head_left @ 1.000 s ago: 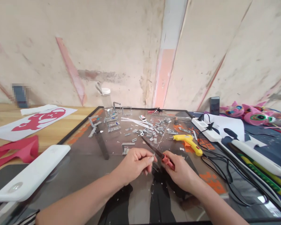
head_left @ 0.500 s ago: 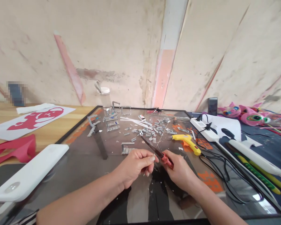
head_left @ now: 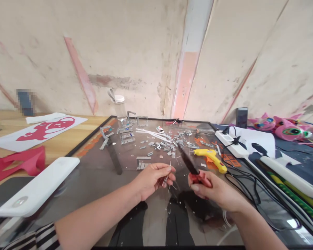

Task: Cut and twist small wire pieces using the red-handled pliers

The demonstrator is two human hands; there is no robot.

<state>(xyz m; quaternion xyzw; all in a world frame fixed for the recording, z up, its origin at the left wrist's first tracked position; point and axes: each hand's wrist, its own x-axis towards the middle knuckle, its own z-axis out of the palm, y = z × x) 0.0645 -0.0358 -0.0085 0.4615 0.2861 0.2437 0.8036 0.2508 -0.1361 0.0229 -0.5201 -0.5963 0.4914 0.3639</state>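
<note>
My left hand is closed, its thumb and fingers pinching several thin pale sticks. What they are made of is too fine to tell. To the right, my right hand grips the red handles of a pair of scissors. Their dark blades point up and away, slightly blurred, and stand apart from the sticks. Just beyond my left hand lies a small grey bracket-shaped piece. Past the blade tips spreads a pile of small grey pieces.
A yellow glue gun with a black cable lies to the right, near a white power strip. White strips, more grey assemblies and a lidded cup stand farther back. At left is a white elongated device.
My right hand has drawn the scissors right, away from my left hand. The thin sticks in my left hand now show more clearly. The view has shifted slightly.
</note>
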